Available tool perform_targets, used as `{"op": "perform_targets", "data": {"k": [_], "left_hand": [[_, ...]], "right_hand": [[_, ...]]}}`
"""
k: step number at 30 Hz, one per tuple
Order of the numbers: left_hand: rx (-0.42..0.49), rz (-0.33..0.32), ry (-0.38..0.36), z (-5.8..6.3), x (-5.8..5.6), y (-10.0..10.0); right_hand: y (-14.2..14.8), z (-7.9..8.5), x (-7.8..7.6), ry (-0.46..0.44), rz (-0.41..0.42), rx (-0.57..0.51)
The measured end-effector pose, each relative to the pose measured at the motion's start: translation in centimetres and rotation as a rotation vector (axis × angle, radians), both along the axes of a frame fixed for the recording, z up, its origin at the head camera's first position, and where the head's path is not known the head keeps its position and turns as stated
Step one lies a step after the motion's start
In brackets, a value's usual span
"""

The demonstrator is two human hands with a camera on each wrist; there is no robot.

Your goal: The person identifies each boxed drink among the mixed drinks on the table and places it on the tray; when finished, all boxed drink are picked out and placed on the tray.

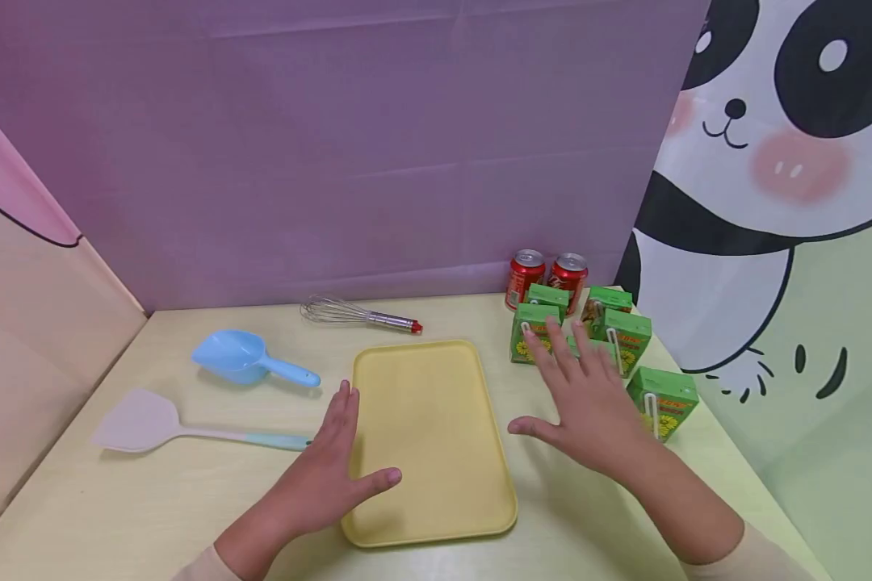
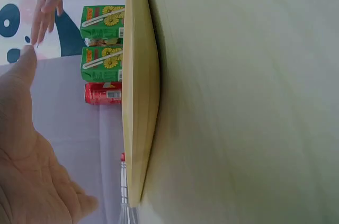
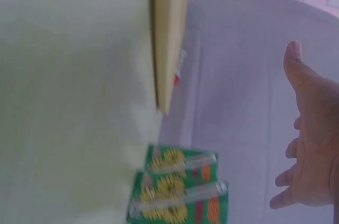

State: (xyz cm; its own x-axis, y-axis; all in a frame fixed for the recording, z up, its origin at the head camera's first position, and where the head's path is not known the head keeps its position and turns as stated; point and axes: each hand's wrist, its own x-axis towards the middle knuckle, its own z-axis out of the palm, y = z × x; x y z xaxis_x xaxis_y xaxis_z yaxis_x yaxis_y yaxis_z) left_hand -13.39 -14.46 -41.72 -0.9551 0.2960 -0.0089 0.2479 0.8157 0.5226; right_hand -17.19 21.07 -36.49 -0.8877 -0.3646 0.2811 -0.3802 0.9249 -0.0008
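Observation:
A shallow yellow tray point(image 1: 429, 436) lies on the table in the middle of the head view. Over its left edge hovers my left hand point(image 1: 320, 476), thumb spread away from straight fingers and holding nothing. My right hand point(image 1: 589, 403) is to the right of the tray, fingers spread, in front of several green drink cartons point(image 1: 625, 335) with straws on their sides. Its fingers overlap some cartons in the head view. In the right wrist view the right hand point(image 3: 315, 144) is in the air, its palm bare, with cartons point(image 3: 180, 203) below and left of it.
Two red cans point(image 1: 526, 278) stand behind the cartons, near the purple backdrop point(image 1: 334, 161). A whisk point(image 1: 363, 315) lies behind the tray. On the left are a blue scoop point(image 1: 240, 357) and a pale spatula point(image 1: 141, 424), whose handle end is near my left hand.

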Motion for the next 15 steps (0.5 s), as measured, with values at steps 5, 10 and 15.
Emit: {"op": "perform_targets", "data": {"k": [5, 10, 15], "left_hand": [[0.044, 0.035, -0.142, -0.1, 0.7, -0.7], [-0.008, 0.057, -0.221, 0.1, 1.5, -1.2], [-0.049, 0.042, -0.244, 0.1, 1.9, -1.4]], "right_hand": [[3.8, 1.9, 0.4, -0.047, -0.073, -0.101], [8.8, 2.5, 0.2, -0.107, -0.134, -0.228], [12.8, 1.1, -0.5, -0.262, -0.192, -0.292]]}}
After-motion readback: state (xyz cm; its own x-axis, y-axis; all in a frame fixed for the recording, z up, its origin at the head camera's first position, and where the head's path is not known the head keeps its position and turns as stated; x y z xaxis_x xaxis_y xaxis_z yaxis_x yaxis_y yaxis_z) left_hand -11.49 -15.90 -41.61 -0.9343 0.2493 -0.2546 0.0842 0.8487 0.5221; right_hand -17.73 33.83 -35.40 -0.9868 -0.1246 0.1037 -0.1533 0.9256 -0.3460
